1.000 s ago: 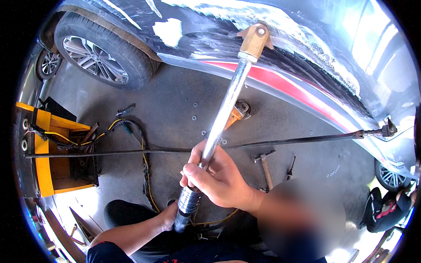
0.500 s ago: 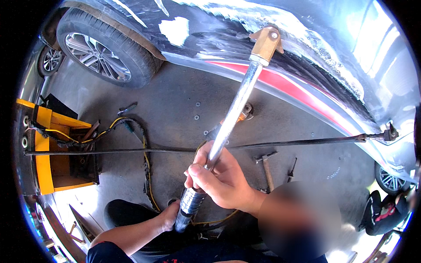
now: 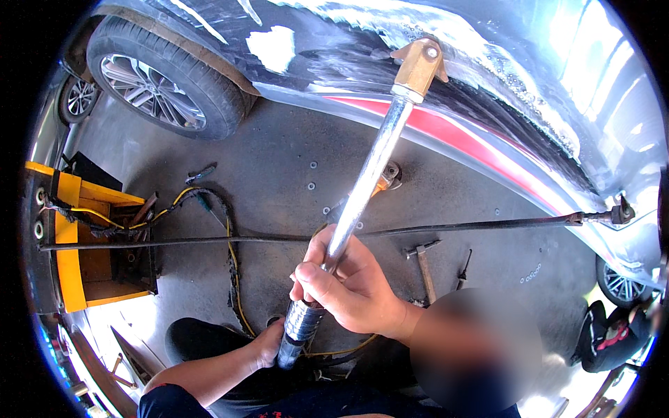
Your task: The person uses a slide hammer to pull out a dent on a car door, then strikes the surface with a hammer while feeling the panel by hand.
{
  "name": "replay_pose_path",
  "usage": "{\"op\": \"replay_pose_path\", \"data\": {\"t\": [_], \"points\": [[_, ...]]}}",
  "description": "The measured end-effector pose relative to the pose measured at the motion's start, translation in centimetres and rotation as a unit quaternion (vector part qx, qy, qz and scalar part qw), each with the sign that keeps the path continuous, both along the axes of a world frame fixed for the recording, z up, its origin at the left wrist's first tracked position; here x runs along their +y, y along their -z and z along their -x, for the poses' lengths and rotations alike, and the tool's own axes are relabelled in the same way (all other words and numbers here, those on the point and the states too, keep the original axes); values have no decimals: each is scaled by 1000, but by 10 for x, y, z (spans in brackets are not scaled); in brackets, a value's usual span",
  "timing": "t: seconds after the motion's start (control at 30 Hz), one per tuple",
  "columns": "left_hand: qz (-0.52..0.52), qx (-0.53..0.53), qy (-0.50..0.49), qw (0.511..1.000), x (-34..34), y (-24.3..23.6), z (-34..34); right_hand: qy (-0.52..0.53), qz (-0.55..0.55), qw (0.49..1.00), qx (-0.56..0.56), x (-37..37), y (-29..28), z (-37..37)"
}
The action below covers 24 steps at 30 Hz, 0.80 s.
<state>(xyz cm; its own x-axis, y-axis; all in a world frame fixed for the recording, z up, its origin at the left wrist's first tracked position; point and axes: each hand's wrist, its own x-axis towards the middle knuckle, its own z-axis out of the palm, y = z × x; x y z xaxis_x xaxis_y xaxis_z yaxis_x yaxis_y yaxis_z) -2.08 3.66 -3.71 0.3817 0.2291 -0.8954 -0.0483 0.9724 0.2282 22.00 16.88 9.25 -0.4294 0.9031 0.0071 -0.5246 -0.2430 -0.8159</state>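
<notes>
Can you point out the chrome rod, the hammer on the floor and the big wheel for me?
Chrome rod (image 3: 366,182): head view, midway along its bare shaft.
Hammer (image 3: 426,274): head view, on its handle.
Big wheel (image 3: 154,93): head view, around the middle of its rim.

No lettering, number or sign legible to you in this view. Nearest candidates only: small red marks on your dark top, right at the lower edge, cut off by the frame, illegible. Far right, a red-and-pale patch on the dark clothing of another person: too small and bent by the lens for you to tell print from pattern.
</notes>
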Motion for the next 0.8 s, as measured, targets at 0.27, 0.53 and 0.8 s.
{"op": "replay_pose_path", "data": {"t": [0.27, 0.53, 0.8], "points": [[44, 4, -46, 998, -4, -17, -10, 3, 23, 999, 48, -5, -2, 2], [-67, 77, -33, 994, -53, -20, 20, -93, 85, 984, 123, -8, -6, 23], [62, 156, -139, 976, -64, -112, 4, -37, -1, 977, 212, 75, -54, -17]]}}
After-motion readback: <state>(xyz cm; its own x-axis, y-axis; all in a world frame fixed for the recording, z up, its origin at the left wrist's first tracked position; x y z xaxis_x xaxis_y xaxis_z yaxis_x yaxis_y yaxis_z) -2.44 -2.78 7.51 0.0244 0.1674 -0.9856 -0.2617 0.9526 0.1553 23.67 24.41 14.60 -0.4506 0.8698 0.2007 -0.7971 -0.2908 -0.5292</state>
